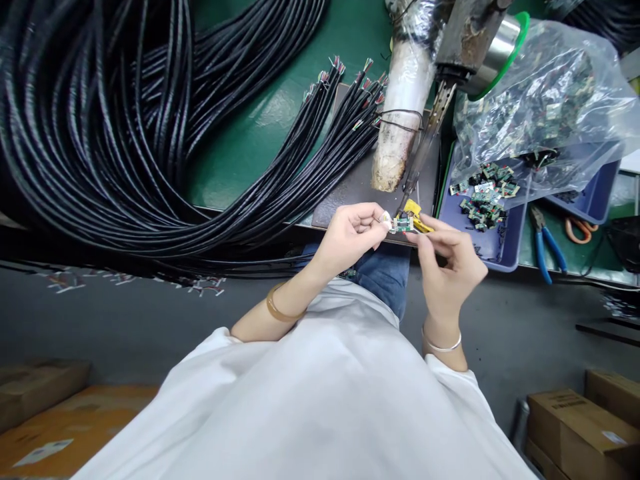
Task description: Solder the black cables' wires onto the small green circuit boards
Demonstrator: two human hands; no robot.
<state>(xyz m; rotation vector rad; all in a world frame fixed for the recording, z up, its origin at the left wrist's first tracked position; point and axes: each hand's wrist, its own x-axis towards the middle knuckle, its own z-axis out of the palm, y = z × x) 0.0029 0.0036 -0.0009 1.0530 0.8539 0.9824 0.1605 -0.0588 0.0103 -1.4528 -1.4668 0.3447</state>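
Note:
My left hand [357, 230] is closed, its thumb and index finger pinched together at the left end of a small green circuit board [403, 225]. A small white piece [385, 219] shows at those fingertips; what else they pinch is hidden. My right hand [447, 257] holds the board's right side between thumb and fingers. Just behind the board is a yellow piece [414, 211], partly covered by the fingers. A soldering iron [425, 147] in a stand points down toward the board, its tip close behind it. Beside the iron hangs a whitish, scorched tube [395, 143].
Bundled black cables [225, 220] with stripped, coloured wire ends fill the left bench. A purple tray [513, 243] of circuit boards stands right, under a clear plastic bag [560, 100]. Blue-handled pliers [543, 243] and orange-handled scissors [579, 230] lie beyond. A solder spool [503, 53] hangs behind.

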